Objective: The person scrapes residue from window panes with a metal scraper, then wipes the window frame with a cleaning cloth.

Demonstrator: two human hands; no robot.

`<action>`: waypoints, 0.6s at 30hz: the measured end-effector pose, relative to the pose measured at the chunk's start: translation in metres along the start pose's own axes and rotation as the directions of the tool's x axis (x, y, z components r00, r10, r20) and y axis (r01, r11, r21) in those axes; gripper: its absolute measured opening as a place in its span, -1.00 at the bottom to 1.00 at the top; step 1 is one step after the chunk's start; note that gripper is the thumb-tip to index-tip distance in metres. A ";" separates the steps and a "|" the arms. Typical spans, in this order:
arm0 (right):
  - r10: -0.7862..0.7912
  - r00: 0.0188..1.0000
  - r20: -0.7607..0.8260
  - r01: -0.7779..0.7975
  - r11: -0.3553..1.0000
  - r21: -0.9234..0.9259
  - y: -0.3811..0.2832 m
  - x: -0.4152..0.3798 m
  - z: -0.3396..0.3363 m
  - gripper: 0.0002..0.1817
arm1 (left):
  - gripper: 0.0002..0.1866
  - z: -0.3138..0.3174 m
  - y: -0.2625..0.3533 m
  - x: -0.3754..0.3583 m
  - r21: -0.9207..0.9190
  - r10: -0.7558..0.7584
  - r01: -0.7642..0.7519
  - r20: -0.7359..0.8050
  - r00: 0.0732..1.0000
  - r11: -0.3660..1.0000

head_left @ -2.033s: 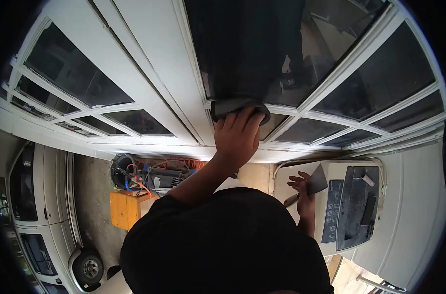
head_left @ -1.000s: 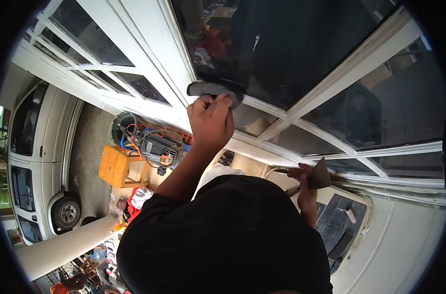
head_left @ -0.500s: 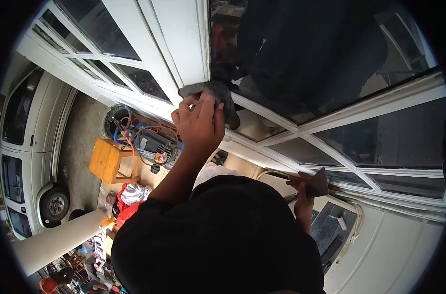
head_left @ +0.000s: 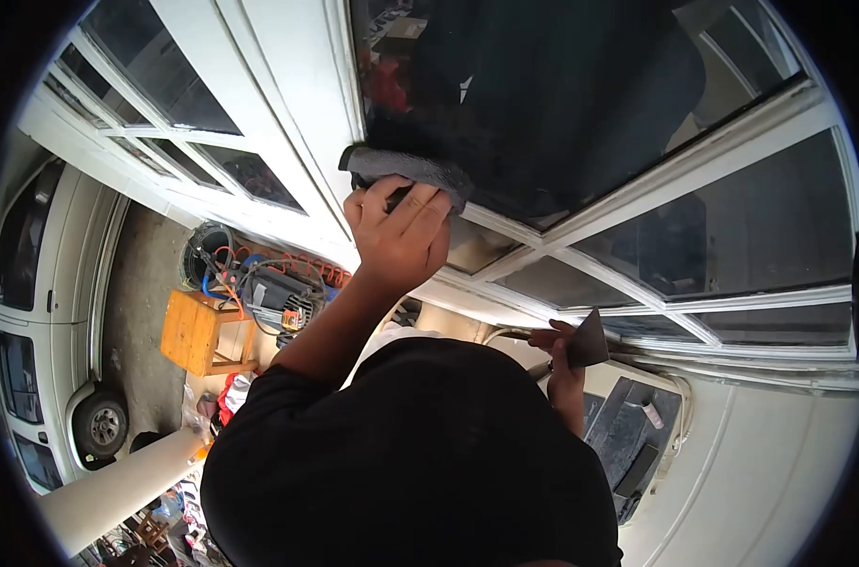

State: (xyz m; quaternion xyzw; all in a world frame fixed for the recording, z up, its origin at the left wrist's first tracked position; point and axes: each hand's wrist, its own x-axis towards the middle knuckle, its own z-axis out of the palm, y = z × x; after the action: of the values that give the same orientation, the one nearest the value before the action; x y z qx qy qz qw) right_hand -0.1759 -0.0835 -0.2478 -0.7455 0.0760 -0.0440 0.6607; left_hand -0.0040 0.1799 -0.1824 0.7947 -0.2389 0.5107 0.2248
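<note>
My left hand [head_left: 401, 231] has its fingers bent over a bunched dark grey cloth [head_left: 415, 170], pressed to the lower left corner of a large dark glass pane [head_left: 543, 113], where the glass meets the white frame [head_left: 302, 104]. Lower and to the right, my right hand [head_left: 566, 373] holds a flat, thin grey plate with a pointed corner [head_left: 590, 342], which looks like a scraper blade. Its handle is hidden in the hand. This hand is away from the glass, and some of its fingers stick out to the left.
A wooden stool [head_left: 191, 333] stands left, beside a machine with cables [head_left: 283, 300] and a black bucket [head_left: 207, 248]. Farther left is a parked vehicle [head_left: 47, 312]. A white column [head_left: 127, 482] rises at lower left. A dark panel with a small bottle [head_left: 652, 415] lies right.
The view has shifted slightly. My left hand and the cloth sit a little differently at the pane's corner, with more of the cloth showing above the fingers. My right hand still holds the plate.
</note>
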 end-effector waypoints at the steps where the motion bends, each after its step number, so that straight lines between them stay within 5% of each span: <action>1: 0.002 1.000 -0.021 -0.002 1.000 -0.010 0.004 -0.003 -0.003 -0.63 | -0.81 0.006 0.009 -0.002 -0.022 -0.008 0.008 0.003 1.000 1.000; 13: 0.050 0.988 -0.147 -0.043 0.998 0.049 0.013 -0.030 -0.023 -0.65 | -0.83 0.023 0.067 0.030 -0.141 0.145 -0.140 0.022 0.989 0.980; 18: 0.010 0.992 -0.123 -0.009 1.000 0.009 0.012 -0.031 -0.023 -0.63 | -0.82 0.016 0.074 0.106 -0.123 0.145 -0.171 -0.194 0.970 0.978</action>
State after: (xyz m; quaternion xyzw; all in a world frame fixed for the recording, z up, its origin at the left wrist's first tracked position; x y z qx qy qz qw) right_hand -0.2105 -0.1026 -0.2560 -0.7381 0.1198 -0.0872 0.6582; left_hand 0.0009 0.0965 -0.0825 0.7050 -0.3146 0.5804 0.2592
